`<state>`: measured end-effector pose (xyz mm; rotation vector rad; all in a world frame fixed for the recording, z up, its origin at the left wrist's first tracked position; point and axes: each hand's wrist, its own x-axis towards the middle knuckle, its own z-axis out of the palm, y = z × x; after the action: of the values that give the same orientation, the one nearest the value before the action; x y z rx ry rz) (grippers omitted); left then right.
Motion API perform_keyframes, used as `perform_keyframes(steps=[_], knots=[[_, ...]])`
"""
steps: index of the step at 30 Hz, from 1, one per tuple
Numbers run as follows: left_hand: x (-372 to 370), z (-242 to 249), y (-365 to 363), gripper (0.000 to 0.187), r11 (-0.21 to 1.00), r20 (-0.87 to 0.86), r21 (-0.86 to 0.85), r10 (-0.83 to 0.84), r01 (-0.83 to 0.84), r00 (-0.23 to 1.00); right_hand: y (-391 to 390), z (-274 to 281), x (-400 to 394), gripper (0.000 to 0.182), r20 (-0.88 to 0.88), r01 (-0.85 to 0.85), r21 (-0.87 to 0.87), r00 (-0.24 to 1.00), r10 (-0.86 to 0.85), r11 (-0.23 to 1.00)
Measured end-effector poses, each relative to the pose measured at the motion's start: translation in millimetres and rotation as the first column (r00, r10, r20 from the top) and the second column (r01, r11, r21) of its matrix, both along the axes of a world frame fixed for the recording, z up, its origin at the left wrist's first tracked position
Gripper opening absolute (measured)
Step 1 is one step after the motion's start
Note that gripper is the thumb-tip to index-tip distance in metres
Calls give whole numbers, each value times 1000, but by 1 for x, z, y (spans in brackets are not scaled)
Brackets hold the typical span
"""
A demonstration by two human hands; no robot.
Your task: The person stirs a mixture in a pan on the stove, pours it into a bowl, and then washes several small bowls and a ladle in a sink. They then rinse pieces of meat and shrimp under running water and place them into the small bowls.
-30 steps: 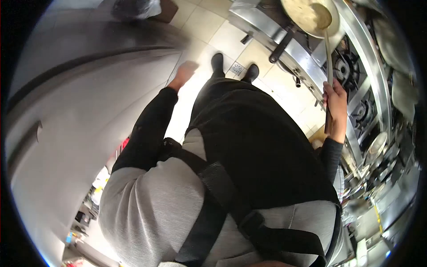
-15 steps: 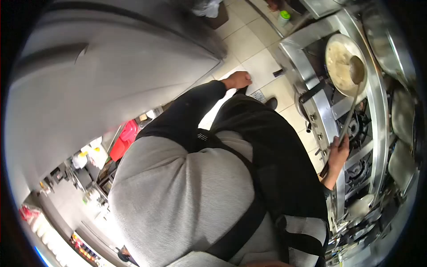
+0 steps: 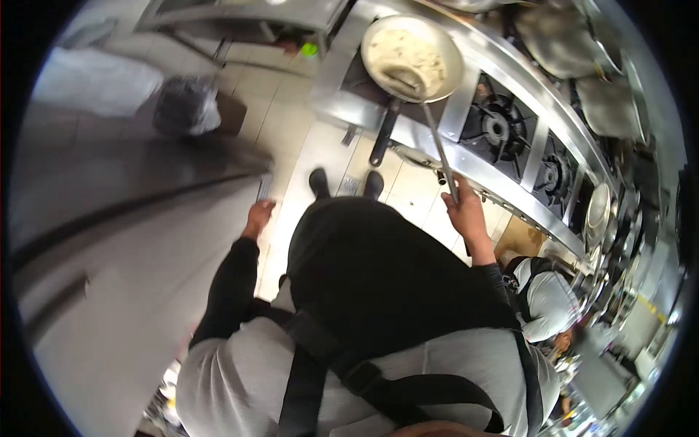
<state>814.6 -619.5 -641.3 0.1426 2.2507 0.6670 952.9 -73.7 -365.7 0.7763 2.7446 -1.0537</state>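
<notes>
My right hand (image 3: 466,215) is wrapped round the long metal handle of a ladle (image 3: 440,142). The ladle's bowl rests in a creamy, lumpy sauce (image 3: 408,49) inside a round frying pan (image 3: 453,80). The pan sits on the stove, its black handle (image 3: 384,135) pointing toward me. On the other side, my left hand (image 3: 260,217) has its fingers curled, close to the edge of a large steel cabinet door (image 3: 145,240). Whether it touches that edge or holds anything is hidden.
Bare burners (image 3: 497,130) lie to the right of the pan along the steel stove. Another person (image 3: 550,298) is bent low at the right. A dark plastic bag (image 3: 188,105) stands on the floor at the left. More pans (image 3: 557,40) line the far side of the stove.
My view has turned toward the stove, so the pan sits nearer the top middle. My right hand keeps hold of the ladle. The left hand is now closer to the cabinet door edge.
</notes>
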Motion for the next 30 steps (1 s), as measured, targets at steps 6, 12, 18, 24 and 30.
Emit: perform_keyframes(steps=[6,12,18,24,30], knots=[[2,31,40,33,877,233,116,433,-467,871,23,-26,-23,49,-33,7,61,999,-5,998],[-1,39,53,34,831,240,188,478,-523,845,52,-15,-55,28,-78,154,16,985,-153,988],[12,39,48,36,829,253,126,504,-545,826,88,-40,-90,26,-127,123,22,985,-119,992],[19,35,32,37,836,275,79,506,-544,818,22,-18,-88,22,251,314,-919,933,-259,239],[18,45,32,40,774,276,153,563,-614,779,27,20,-72,20,284,290,-957,918,-276,-21]])
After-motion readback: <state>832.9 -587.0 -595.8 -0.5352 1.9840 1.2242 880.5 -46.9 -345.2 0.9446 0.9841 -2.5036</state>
